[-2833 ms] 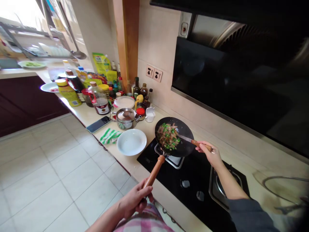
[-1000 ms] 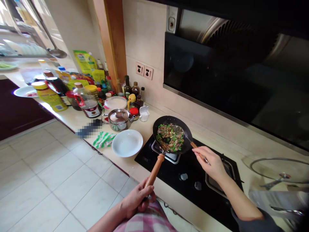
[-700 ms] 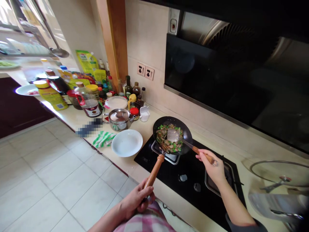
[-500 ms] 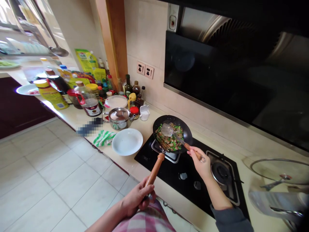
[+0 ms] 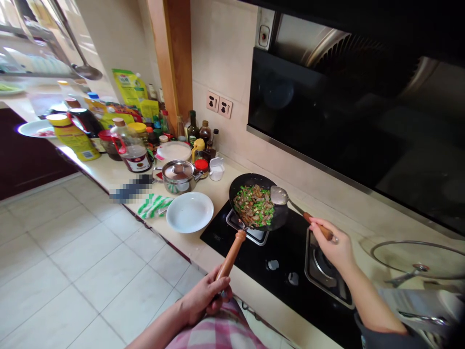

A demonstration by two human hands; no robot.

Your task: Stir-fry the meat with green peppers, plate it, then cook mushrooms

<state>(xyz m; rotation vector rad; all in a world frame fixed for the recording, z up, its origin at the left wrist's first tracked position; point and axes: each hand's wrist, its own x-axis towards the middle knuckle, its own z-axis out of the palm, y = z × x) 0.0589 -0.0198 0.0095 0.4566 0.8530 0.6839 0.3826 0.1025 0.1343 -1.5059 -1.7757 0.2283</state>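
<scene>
Pan (image 5: pixel 277 219) ahead of left hand (image 5: pixel 208 295), handle (image 5: pixel 231 253) gripped; spatula (image 5: pixel 279 196) in right hand (image 5: pixel 333 246).

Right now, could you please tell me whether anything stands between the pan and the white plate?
Nothing visible stands between the pan, held by the left grip, and the white plate; the small white container sits off toward the wall.

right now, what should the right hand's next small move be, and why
Probably bring the spatula left and down into the food: its blade shows at the right side of the pan, with most of the food left of it in view. The right hand holds the spatula, and the left hand grips the pan's handle, which should steady the pan.
</scene>
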